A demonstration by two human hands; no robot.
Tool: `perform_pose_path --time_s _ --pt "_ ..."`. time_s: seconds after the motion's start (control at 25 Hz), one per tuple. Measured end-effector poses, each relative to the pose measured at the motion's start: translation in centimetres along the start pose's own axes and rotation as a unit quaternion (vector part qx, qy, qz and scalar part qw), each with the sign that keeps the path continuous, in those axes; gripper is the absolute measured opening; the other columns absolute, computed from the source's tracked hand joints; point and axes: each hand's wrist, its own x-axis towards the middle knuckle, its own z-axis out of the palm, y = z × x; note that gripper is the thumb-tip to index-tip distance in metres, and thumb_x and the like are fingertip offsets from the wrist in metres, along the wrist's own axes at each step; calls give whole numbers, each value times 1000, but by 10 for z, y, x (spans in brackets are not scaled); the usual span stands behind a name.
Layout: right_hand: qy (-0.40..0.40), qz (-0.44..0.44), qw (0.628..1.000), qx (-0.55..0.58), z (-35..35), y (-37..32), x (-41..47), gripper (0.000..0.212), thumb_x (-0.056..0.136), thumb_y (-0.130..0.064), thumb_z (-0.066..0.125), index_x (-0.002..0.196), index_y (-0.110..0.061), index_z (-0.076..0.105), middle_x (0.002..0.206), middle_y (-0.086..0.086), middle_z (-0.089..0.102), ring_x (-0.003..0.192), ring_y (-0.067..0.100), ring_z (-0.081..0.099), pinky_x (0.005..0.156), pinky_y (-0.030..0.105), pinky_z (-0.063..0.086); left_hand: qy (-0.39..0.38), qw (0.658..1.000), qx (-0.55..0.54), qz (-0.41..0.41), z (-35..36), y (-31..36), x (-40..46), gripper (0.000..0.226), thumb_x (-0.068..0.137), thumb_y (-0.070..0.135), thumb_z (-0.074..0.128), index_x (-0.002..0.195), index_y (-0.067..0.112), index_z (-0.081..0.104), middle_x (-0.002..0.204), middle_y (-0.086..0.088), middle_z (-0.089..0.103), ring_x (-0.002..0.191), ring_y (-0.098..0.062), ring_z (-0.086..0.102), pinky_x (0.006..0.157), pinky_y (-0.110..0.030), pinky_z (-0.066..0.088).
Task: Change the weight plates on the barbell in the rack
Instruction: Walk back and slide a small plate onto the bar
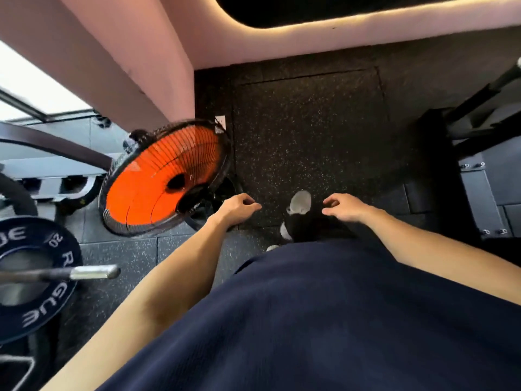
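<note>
Head view, "ROGUE" "20" plate (pixel 33 277), barbell (pixel 93 272)

There are two hands: the left hand (pixel 236 207) and the right hand (pixel 346 206). Both hang with loosely curled fingers and hold nothing. One barbell sleeve end (pixel 95 272) is visible at the left. One plate (pixel 33 277) with the number 20 is fully readable on it; parts of other plates show around it, but their count cannot be told. There is one orange fan (pixel 166 179). One shoe (pixel 297 214) is clearly seen.
</note>
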Motion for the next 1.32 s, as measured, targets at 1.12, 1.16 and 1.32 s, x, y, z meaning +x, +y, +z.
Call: perform_pose_path --time_s 1.12,1.16,1.32 --pt "183 235 859 415 -254 -93 204 53 91 -36 61 138 -15 47 136 9 55 118 25 57 95 30 42 -237 813 458 269 -207 446 387 63 84 52 66 137 26 46 138 -8 51 116 -22 54 87 -30 45" --pt "197 252 841 436 -251 -98 200 54 91 -36 61 138 -15 46 137 9 54 119 25 56 96 31 42 -248 795 471 290 -205 458 393 63 84 51 67 138 26 45 139 -8 50 113 -21 54 86 -29 44" --pt "234 312 763 515 -227 -116 190 62 89 -39 64 142 -16 41 141 8 50 123 25 53 99 33 42 -283 731 511 352 -190 489 402 67 83 49 69 140 25 44 141 -11 48 124 -25 51 97 -33 43"
